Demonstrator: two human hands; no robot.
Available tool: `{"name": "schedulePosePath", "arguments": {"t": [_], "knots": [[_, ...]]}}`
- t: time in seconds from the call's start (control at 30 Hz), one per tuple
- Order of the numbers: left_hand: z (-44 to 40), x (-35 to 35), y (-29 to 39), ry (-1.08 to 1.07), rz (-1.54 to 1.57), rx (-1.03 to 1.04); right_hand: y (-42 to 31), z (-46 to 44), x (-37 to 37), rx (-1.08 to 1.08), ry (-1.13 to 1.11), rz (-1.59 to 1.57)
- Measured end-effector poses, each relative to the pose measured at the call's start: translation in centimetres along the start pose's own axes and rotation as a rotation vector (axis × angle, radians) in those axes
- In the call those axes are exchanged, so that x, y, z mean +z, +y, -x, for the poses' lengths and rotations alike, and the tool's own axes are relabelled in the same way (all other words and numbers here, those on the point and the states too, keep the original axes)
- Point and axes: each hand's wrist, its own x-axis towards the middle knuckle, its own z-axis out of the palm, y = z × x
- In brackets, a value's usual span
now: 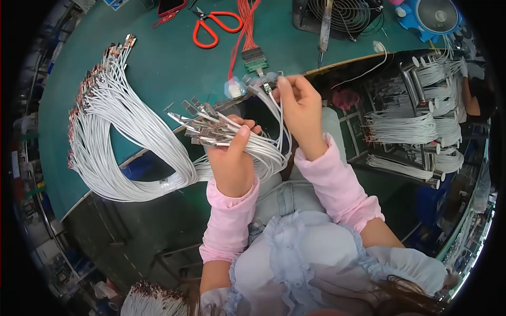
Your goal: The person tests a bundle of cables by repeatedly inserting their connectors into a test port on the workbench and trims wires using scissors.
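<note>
My left hand [233, 164] is closed around a bundle of white cables [258, 152] with bare metal connectors [197, 118] fanned out at their ends. My right hand [303, 108] pinches one white cable's connector [268, 87] between thumb and fingers at the table edge. Just beyond it lies a green circuit board [256, 64] with red wires [245, 26] running away from it. I cannot tell whether the connector is plugged into the board. A small whitish, clear-wrapped piece [234, 88] sits left of the connector.
A large looped bundle of white cables [126, 142] lies on the green table [158, 68] at left. Red-handled scissors [216, 26], a soldering iron [325, 29] and a fan [340, 13] are at the back. More cables hang on a metal rack [416, 89] at right, near another person's arm [468, 95].
</note>
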Motion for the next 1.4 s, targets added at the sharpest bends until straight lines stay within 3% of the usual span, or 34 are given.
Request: {"name": "schedulePosePath", "arguments": {"t": [0.13, 0.3, 0.53, 0.83, 0.93, 0.97, 1.07, 1.1, 1.2, 1.23, 1.33, 1.4], "knots": [[0.1, -0.1, -0.2, -0.006, -0.008, 0.020, -0.2, -0.2, 0.8, 0.117, -0.091, -0.018], [-0.4, -0.9, -0.3, -0.045, -0.087, 0.031, 0.7, 0.1, 0.4, 0.047, -0.139, 0.064], [0.8, -1.1, -0.3, -0.006, -0.099, 0.000, 0.5, 1.0, 0.6, 0.199, -0.197, -0.105], [1.0, -0.4, -0.1, -0.048, -0.120, -0.018, 0.0, 0.8, 0.7, 0.230, -0.081, -0.133], [1.1, -0.2, -0.3, -0.043, -0.146, -0.032, -0.5, -0.6, -1.1, -0.117, -0.175, 0.256], [1.0, 0.0, -0.3, -0.051, -0.141, -0.022, -1.3, -0.9, -1.1, -0.131, -0.175, 0.255], [1.1, -0.1, -0.7, -0.140, -0.187, -0.054, -3.1, -0.9, -1.1, -0.738, -0.255, 0.329], [1.1, -0.3, -0.8, -0.140, -0.190, -0.056, -3.1, -0.4, -1.1, -0.735, -0.252, 0.328], [0.7, -0.7, -1.3, -0.180, -0.397, 0.074, -2.9, 0.6, -1.3, -0.294, -0.226, 0.130], [0.6, -0.8, -1.2, -0.175, -0.395, 0.076, -2.3, 0.4, -1.2, -0.294, -0.232, 0.130], [0.8, -0.8, -0.8, -0.005, -0.117, -0.083, 0.5, -0.1, -0.9, 0.071, -0.119, -0.116], [0.9, -0.9, -0.9, -0.026, -0.115, -0.071, 0.6, 0.0, 0.0, 0.128, -0.106, -0.145]]}}
